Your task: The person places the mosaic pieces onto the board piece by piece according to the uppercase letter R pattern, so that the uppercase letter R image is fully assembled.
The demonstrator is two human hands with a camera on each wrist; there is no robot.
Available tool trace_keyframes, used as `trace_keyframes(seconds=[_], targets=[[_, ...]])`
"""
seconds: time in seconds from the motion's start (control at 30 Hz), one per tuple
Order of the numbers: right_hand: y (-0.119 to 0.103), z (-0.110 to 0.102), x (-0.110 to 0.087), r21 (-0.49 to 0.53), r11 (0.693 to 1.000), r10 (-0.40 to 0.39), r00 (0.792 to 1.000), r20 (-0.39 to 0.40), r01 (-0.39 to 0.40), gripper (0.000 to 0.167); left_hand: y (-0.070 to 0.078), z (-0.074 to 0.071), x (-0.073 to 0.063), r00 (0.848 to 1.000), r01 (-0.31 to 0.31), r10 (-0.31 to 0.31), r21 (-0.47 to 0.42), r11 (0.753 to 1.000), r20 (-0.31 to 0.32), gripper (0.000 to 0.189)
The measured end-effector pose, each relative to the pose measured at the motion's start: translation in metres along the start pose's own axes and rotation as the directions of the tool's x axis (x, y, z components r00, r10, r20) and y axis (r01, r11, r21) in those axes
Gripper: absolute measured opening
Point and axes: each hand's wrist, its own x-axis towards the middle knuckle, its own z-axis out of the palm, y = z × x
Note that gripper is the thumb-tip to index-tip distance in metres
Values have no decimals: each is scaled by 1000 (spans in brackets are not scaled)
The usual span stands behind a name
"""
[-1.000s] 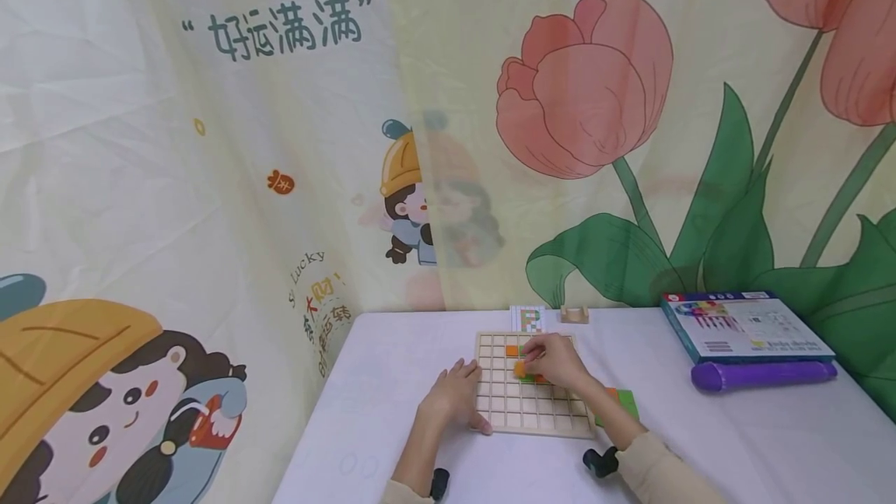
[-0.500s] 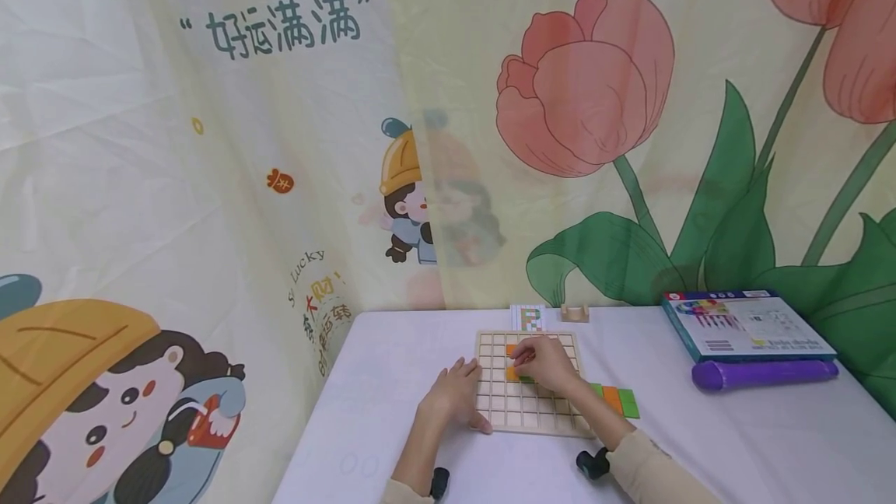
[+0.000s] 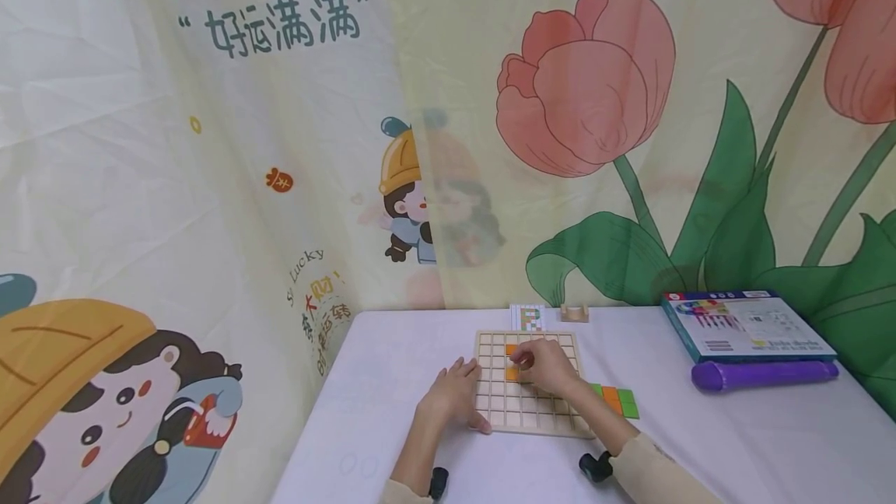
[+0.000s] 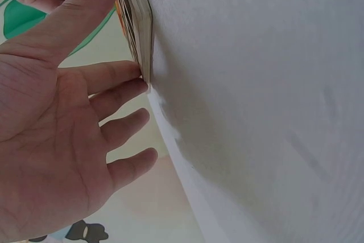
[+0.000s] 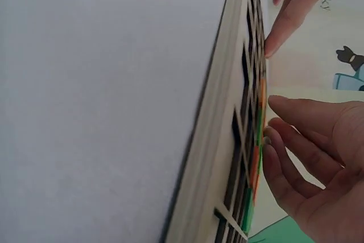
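Note:
A wooden grid board (image 3: pixel 500 414) lies on the white table, with an orange tile (image 3: pixel 512 349) in its upper rows and another orange tile (image 3: pixel 512 374) lower down. My right hand (image 3: pixel 549 368) is over the board, bent fingertips at the tiles and hiding part of them. In the right wrist view, the right thumb (image 5: pixel 301 112) stands apart from the fingers, which touch the row of orange and green tiles (image 5: pixel 254 166). My left hand (image 3: pixel 453 395) steadies the board's left side, fingers extended; the left wrist view shows its fingertips against the board's edge (image 4: pixel 142 32).
Green and orange tiles (image 3: pixel 612 399) lie just right of the board. Behind it are a pattern card (image 3: pixel 528 318) and a small wooden holder (image 3: pixel 575 313). A flat box (image 3: pixel 745 325) and a purple cylindrical case (image 3: pixel 763 376) lie at the right. A printed curtain (image 3: pixel 448 138) hangs behind the table.
My right hand has shifted slightly left and down; the orange tile at its fingertips moved left into line below the upper orange one. The left hand stays in place.

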Motion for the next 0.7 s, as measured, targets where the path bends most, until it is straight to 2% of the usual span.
trace_keyframes(seconds=[0.3, 0.7], targets=[[-3, -23, -16, 24, 999, 35, 998, -59, -33, 23, 0, -2, 1, 1000, 13, -13, -15, 1000, 9, 113], [23, -49, -32, 45, 992, 118, 991, -71, -115, 23, 2, -1, 1, 1000, 9, -9, -15, 1000, -4, 112]])
